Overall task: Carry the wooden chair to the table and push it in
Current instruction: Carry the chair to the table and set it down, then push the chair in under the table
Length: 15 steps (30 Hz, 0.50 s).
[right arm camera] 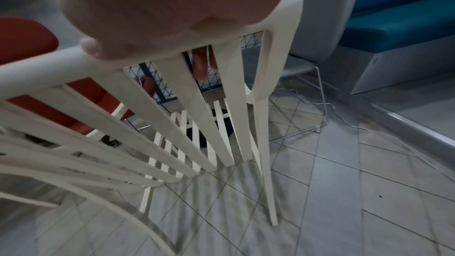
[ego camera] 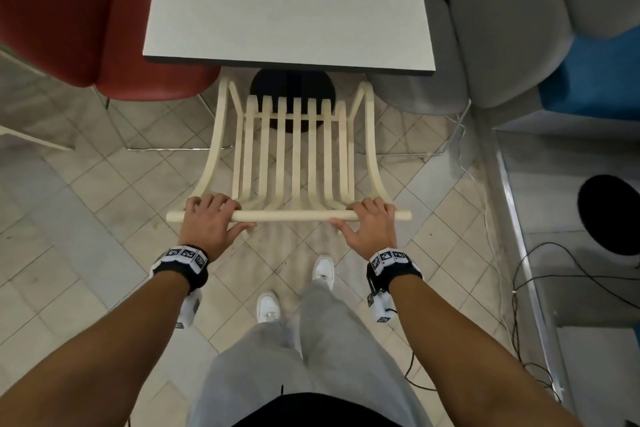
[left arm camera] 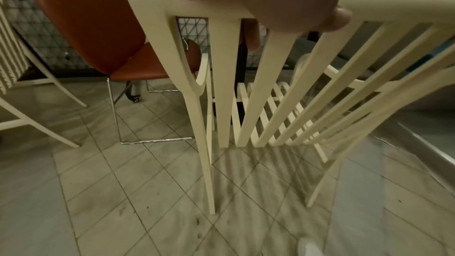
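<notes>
The cream slatted wooden chair (ego camera: 294, 149) stands in front of me, its front tucked partly under the near edge of the pale grey table (ego camera: 287, 17). My left hand (ego camera: 211, 215) grips the left end of the chair's top rail, fingers over the far side and thumb on the near side. My right hand (ego camera: 370, 218) grips the right end of the rail the same way. In the left wrist view my left hand (left arm camera: 258, 1) wraps the rail above the slats of the chair (left arm camera: 246, 85). In the right wrist view my right hand (right arm camera: 172, 11) covers the rail of the chair (right arm camera: 197, 114).
A red chair (ego camera: 86, 21) stands left of the table and a grey chair (ego camera: 485, 45) right of it. A blue bench (ego camera: 595, 76) lies far right. The table's black round base (ego camera: 292, 87) shows behind the seat slats. Cables (ego camera: 519, 288) trail on the tiled floor at right.
</notes>
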Motion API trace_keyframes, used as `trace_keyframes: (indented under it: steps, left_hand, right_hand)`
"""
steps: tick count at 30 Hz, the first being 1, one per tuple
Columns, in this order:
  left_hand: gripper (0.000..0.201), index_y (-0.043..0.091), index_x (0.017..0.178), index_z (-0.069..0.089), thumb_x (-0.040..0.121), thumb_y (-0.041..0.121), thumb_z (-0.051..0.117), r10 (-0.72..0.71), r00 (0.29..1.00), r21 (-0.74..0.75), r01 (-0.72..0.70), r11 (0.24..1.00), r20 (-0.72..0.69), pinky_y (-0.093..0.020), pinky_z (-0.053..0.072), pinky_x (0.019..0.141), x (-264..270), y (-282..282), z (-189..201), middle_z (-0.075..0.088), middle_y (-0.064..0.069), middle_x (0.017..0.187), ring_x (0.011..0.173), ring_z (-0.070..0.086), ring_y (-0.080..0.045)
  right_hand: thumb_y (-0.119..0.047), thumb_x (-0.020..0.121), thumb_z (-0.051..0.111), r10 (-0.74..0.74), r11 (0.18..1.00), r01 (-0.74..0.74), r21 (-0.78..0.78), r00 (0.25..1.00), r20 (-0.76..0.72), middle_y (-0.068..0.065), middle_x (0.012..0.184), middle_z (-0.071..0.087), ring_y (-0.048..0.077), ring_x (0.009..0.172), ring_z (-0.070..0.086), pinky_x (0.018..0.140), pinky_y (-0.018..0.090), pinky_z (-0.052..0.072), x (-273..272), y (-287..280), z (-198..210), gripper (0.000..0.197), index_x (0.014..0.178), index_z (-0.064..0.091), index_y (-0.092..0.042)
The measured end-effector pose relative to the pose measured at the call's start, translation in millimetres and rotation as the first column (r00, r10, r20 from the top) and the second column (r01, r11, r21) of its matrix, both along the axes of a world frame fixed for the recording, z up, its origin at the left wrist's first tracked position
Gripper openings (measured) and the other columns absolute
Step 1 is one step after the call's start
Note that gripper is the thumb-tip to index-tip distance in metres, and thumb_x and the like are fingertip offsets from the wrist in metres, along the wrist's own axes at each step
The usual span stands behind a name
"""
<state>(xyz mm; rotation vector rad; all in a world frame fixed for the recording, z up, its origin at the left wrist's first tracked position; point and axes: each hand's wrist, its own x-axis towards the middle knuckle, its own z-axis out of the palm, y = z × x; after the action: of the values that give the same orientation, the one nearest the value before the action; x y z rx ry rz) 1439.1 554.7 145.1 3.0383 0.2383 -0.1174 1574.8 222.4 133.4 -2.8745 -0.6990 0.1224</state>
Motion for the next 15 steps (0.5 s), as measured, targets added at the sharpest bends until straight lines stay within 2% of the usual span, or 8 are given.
trace_keyframes:
  steps: [4,8,12,15]
  left_hand:
    - [0.051,0.029,0.103,0.062,0.084,0.073,0.043,0.109,0.994,-0.003,-0.109,0.994,-0.003,-0.046,0.033,0.092,38,9,0,0.059,0.003,0.112,0.103,0.049,-0.026]
    - [0.062,0.030,0.108,0.061,0.080,0.080,0.038,0.208,0.976,-0.015,-0.210,0.978,-0.063,-0.053,0.034,0.096,74,16,0,0.058,-0.002,0.116,0.107,0.048,-0.032]
    - [0.070,0.031,0.114,0.059,0.074,0.085,0.041,0.291,0.951,-0.039,-0.296,0.954,-0.107,-0.057,0.029,0.103,99,25,1,0.054,-0.011,0.124,0.114,0.047,-0.036]
    - [0.075,0.034,0.119,0.058,0.068,0.087,0.044,0.316,0.933,-0.069,-0.331,0.941,-0.171,-0.056,0.028,0.106,114,33,1,0.049,-0.012,0.131,0.117,0.044,-0.037]
  right_hand:
    - [-0.078,0.088,0.043,0.010,0.999,-0.008,0.034,0.999,-0.051,-0.004,0.093,0.066,0.020,0.091,0.052,0.089,0.043,0.037,43,18,1,0.063,0.100,0.071,-0.023]
    - [-0.073,0.089,0.045,0.045,0.999,-0.040,0.036,0.987,-0.157,-0.002,0.099,0.065,0.022,0.097,0.051,0.092,0.045,0.035,87,29,2,0.058,0.104,0.069,-0.023]
    - [-0.062,0.094,0.046,0.112,0.993,-0.102,0.052,0.961,-0.254,0.001,0.109,0.064,0.025,0.106,0.049,0.096,0.045,0.032,117,34,5,0.051,0.115,0.065,-0.020]
    - [-0.054,0.098,0.048,0.135,0.990,-0.117,0.080,0.949,-0.284,0.002,0.113,0.065,0.025,0.109,0.049,0.097,0.042,0.028,130,33,7,0.044,0.118,0.064,-0.019]
